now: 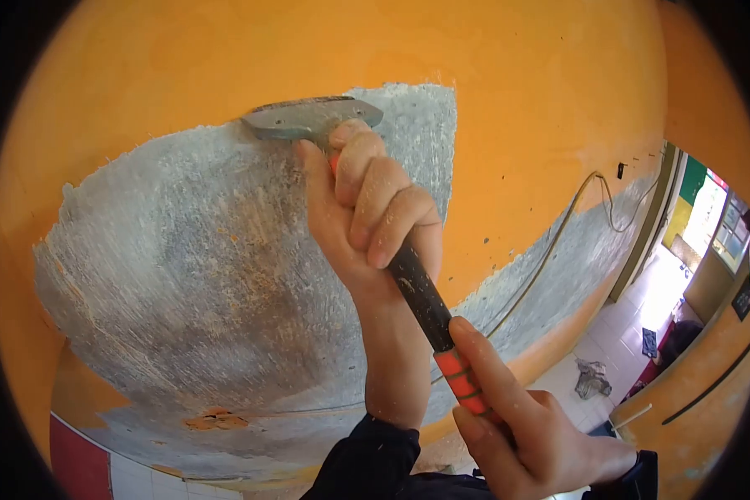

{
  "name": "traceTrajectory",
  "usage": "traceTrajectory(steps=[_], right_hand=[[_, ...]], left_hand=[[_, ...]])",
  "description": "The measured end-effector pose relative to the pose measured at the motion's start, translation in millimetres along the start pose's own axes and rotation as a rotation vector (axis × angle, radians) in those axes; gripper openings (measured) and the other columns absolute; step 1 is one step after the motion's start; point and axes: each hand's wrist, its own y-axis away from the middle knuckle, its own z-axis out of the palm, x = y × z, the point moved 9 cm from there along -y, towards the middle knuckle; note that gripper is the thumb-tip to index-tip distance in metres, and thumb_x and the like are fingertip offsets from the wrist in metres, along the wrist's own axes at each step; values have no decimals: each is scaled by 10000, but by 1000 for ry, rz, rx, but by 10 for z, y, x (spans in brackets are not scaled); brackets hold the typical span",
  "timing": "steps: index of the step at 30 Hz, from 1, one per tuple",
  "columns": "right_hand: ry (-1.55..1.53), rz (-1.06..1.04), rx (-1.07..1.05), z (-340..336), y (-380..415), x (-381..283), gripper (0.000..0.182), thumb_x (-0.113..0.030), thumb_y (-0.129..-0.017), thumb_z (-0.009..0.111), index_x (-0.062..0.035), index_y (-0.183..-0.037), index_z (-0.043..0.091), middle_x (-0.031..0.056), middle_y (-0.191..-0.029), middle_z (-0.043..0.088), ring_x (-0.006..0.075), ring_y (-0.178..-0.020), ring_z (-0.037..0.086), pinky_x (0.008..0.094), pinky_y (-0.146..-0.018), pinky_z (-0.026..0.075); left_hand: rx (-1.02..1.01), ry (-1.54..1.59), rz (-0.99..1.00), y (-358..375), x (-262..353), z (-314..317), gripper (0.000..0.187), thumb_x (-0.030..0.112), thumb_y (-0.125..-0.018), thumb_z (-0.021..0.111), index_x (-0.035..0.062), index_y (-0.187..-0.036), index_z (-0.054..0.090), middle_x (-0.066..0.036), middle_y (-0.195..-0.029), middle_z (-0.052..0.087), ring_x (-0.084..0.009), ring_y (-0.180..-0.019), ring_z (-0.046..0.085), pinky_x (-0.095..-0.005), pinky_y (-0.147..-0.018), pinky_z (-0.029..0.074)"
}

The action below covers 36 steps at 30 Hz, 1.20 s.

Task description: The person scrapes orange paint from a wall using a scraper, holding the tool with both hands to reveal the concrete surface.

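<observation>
A long-handled scraper (422, 297) slants across the view, with a black shaft and a red-orange grip near its lower end. Its wide grey metal head (292, 121) rests against the wall, along the upper border between orange paint and bare grey surface. My left hand (375, 204) is wrapped around the shaft just below the head, thumb near the blade, dust on the fingers. Lower down, my right hand (529, 433) grips the red-orange part, index finger stretched along the shaft. The handle's lower end is hidden by that hand.
Orange paint (550, 108) surrounds the rough grey stripped patch (217, 242). A loose cable (558, 229) hangs along the wall at right. Beyond a doorway lie a crumpled plastic bag (592, 379) on white tiles and a person (679, 342) with a phone (649, 342).
</observation>
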Motion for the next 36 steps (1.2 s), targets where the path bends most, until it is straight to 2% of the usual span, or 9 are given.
traceTrajectory(steps=[3, 17, 19, 22, 23, 25, 26, 28, 36], right_hand=[[33, 17, 10, 45, 37, -70, 540, 29, -937, 402, 77, -1437, 202, 296, -1353, 445, 312, -1268, 469, 296, -986, 401], [34, 116, 31, 151, -21, -203, 530, 19, -935, 405, 55, -1437, 238, 276, -1353, 457, 326, -1240, 499, 293, -984, 406], [134, 324, -34, 217, 67, -79, 601, -14, -909, 467, 74, -1440, 202, 245, -1111, 622, 202, -863, 673, 275, -777, 492], [194, 196, 51, 243, -16, -45, 608, -14, -899, 477, 75, -1438, 211, 240, -1068, 637, 177, -759, 665, 266, -709, 496], [188, 205, 46, 249, -9, -46, 608, -14, -899, 477, 75, -1438, 211, 240, -1068, 637, 177, -759, 665, 266, -709, 496], [85, 112, 90, 171, -26, -152, 528, -4, -939, 418, 59, -1433, 242, 262, -1356, 463, 357, -1231, 501, 297, -987, 406], [80, 110, 97, 166, -7, -199, 528, -4, -939, 418, 59, -1433, 242, 262, -1356, 463, 357, -1231, 501, 297, -987, 406], [126, 403, -11, 238, 67, -43, 611, -16, -899, 476, 65, -1444, 210, 178, -935, 664, 141, -646, 628, 250, -630, 478], [124, 342, 91, 218, 38, -22, 610, -18, -901, 465, 46, -1452, 211, 49, -642, 560, 94, -548, 554, 234, -555, 430]], left_hand=[[-38, -46, 12, 28, 30, 47, 249, 293, -1010, 382, 70, -899, 366, -8, -651, 369, -106, -422, 413, -220, -306, 427], [20, 2, 8, 30, 98, 136, 477, 476, -999, 301, 26, -959, 454, -2, -637, 348, -102, -412, 370, -247, -297, 390], [39, 9, -17, 120, 69, 144, 483, 481, -998, 300, 26, -958, 455, 0, -637, 349, -100, -410, 367, -247, -296, 389], [26, 14, -31, 27, 85, 123, 497, 491, -995, 295, 25, -956, 461, 2, -638, 350, -96, -406, 362, -246, -292, 385], [23, 6, -17, 13, 99, 145, 504, 497, -994, 291, 25, -956, 465, 3, -639, 349, -95, -405, 360, -245, -289, 381], [34, 2, -7, 47, 106, 130, 510, 500, -994, 285, 25, -957, 467, 3, -640, 349, -94, -403, 358, -245, -289, 381], [48, 0, -14, 55, 96, 108, 515, 503, -993, 279, 26, -957, 470, 3, -641, 349, -94, -402, 357, -246, -288, 380], [33, -9, -29, 45, 92, 90, 518, 505, -993, 277, 26, -961, 473, 4, -641, 350, -93, -403, 355, -244, -288, 377], [42, 17, -65, 116, 50, 30, 532, 512, -991, 273, 25, -972, 487, 3, -645, 350, -90, -409, 349, -232, -292, 377]])
